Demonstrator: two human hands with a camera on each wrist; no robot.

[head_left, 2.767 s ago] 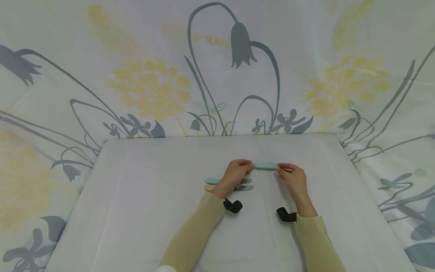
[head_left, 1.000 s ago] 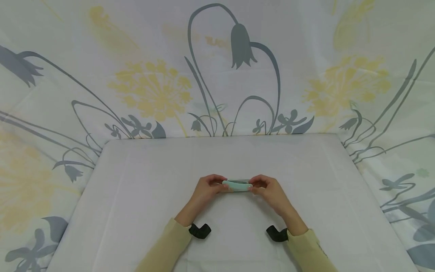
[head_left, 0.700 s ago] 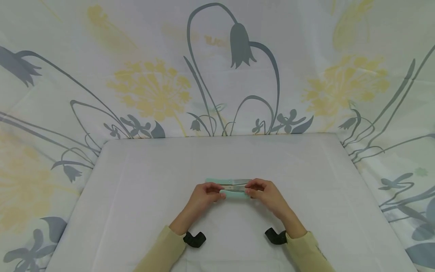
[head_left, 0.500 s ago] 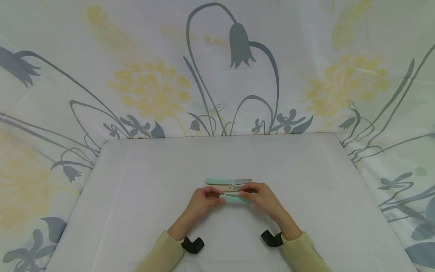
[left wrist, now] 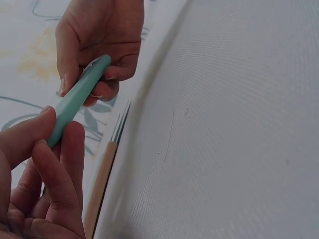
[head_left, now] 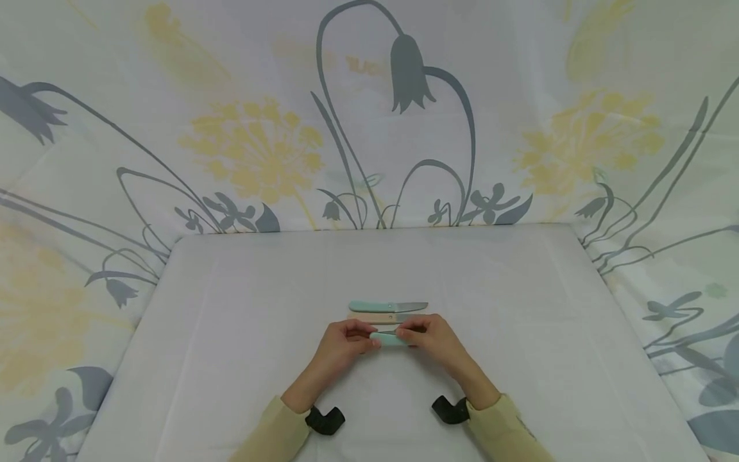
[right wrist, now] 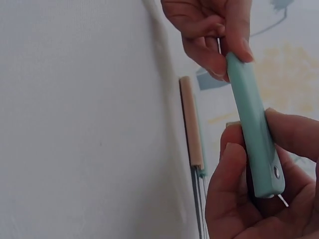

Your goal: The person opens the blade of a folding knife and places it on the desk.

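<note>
Both hands hold one mint-green-handled utensil (head_left: 388, 339) level, just above the white table (head_left: 231, 333). My left hand (head_left: 362, 338) pinches its left end (left wrist: 75, 102) between thumb and fingers. My right hand (head_left: 408, 335) grips the other end (right wrist: 255, 134), which has a rivet; the metal working end is mostly hidden inside that hand. Just beyond the held utensil, a beige-handled fork (head_left: 375, 317) lies on the table, its tines (left wrist: 120, 127) pointing right. A mint-handled knife (head_left: 385, 307) lies parallel behind it.
The table is covered in white cloth and ends at a back edge (head_left: 375, 230) against a floral curtain (head_left: 404, 128). The same curtain cloth hangs at both sides. Black wrist straps (head_left: 325, 420) sit on both sleeves.
Both hands have carried the mint-handled utensil from behind the two lying pieces, over them and toward me; it is now low on their near side. The two pieces on the table have not moved.
</note>
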